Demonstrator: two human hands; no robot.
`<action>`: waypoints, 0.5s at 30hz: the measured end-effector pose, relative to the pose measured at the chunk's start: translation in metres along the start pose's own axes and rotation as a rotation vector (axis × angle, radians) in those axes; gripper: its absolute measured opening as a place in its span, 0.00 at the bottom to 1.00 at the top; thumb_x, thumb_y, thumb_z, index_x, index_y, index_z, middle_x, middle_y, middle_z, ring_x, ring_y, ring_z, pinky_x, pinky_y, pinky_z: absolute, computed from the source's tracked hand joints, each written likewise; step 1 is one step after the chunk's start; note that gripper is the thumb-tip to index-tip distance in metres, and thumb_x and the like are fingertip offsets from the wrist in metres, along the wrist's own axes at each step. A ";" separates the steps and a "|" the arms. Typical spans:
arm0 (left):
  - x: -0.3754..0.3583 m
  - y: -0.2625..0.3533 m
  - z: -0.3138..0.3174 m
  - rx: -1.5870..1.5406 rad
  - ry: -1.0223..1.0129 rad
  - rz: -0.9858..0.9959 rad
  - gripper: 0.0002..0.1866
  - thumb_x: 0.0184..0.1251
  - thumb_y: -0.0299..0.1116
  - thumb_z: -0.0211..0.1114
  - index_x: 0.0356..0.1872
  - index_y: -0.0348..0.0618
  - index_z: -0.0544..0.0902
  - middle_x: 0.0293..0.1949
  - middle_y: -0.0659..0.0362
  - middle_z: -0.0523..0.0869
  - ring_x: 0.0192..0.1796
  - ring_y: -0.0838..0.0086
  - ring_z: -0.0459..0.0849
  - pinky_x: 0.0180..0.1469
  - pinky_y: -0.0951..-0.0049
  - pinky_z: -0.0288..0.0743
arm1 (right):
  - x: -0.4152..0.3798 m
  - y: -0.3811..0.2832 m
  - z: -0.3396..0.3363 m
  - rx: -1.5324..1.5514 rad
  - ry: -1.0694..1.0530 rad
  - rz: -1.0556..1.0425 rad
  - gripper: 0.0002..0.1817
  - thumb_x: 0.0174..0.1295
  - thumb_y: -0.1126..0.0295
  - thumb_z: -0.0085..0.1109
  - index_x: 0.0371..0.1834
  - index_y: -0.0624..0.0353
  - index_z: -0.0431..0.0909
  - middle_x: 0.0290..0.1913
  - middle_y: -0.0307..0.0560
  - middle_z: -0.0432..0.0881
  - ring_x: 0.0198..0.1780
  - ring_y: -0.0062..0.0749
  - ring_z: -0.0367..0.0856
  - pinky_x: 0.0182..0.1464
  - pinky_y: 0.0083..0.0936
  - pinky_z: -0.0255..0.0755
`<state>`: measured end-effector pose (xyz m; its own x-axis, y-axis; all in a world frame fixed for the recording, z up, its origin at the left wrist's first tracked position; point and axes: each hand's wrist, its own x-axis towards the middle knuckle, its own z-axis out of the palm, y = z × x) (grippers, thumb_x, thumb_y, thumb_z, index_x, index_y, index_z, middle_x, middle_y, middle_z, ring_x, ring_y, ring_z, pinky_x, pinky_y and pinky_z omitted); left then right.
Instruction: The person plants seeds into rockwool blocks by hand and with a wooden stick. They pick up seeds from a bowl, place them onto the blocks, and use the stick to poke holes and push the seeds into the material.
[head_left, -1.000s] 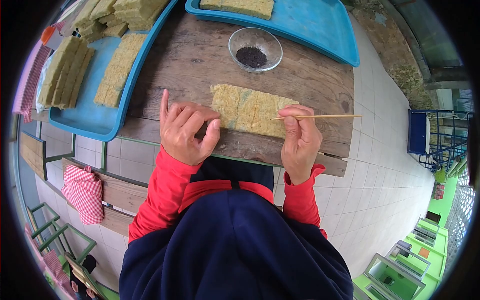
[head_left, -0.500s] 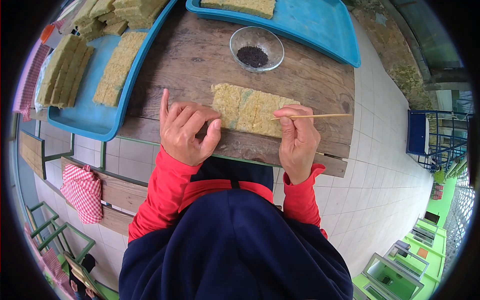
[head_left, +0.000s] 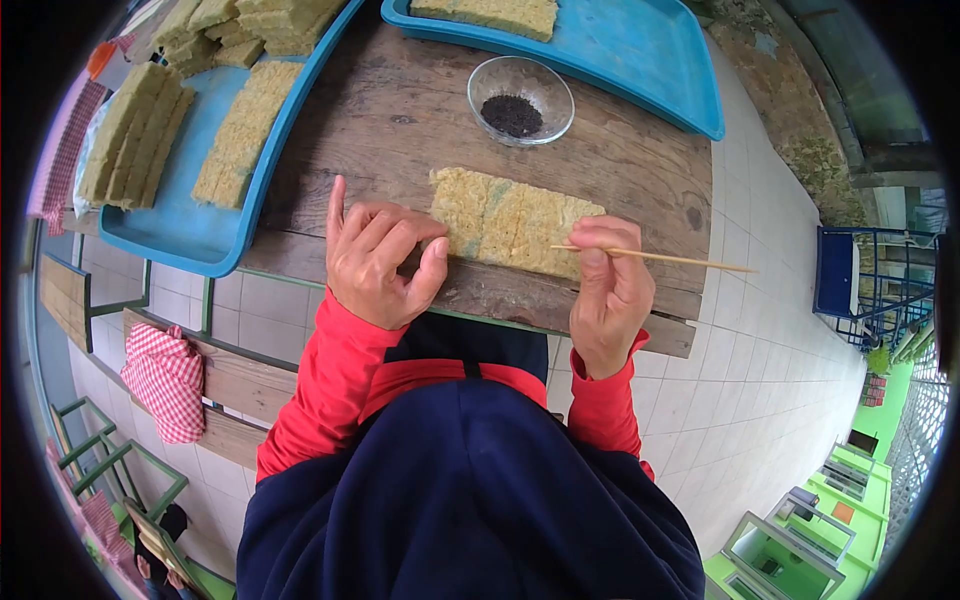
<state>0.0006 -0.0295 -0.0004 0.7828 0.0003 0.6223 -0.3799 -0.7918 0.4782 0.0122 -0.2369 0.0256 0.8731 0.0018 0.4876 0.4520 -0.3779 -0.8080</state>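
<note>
A yellowish rockwool slab (head_left: 510, 218), with greenish patches and small holes in its top, lies near the table's front edge. Pinched in my right hand (head_left: 612, 290) is a thin wooden skewer (head_left: 700, 263), its shaft pointing right past the table edge and its other end over the slab's right part. My left hand (head_left: 385, 255) rests at the slab's left end, fingers bent, little finger raised, with a gap between thumb and forefinger and nothing visible in it. Beyond the slab stands a clear glass bowl (head_left: 553, 95) with tiny dark grains (head_left: 511, 116).
On the left, a blue tray (head_left: 180, 235) holds stacked rockwool slabs (head_left: 135, 135). Another blue tray (head_left: 640, 60) sits at the far side with one slab (head_left: 490, 14). A bench with a red-checkered cloth (head_left: 165, 380) is at lower left. Part of another person shows at bottom left.
My right hand has shifted slightly right and down, and the skewer now tilts more, its outer end lower and farther right. My left hand stays at the slab's end.
</note>
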 end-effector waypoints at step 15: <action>-0.001 -0.001 0.000 -0.011 0.000 0.006 0.02 0.52 0.34 0.67 0.25 0.52 0.85 0.28 0.68 0.85 0.38 0.71 0.81 0.71 0.48 0.56 | -0.003 0.003 0.007 -0.102 -0.128 -0.106 0.02 0.63 0.76 0.60 0.35 0.59 0.82 0.33 0.44 0.82 0.44 0.42 0.79 0.43 0.31 0.73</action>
<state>0.0004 -0.0291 -0.0013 0.7807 -0.0042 0.6249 -0.3899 -0.7847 0.4818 0.0120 -0.2318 0.0194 0.8407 0.1615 0.5169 0.5273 -0.4615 -0.7134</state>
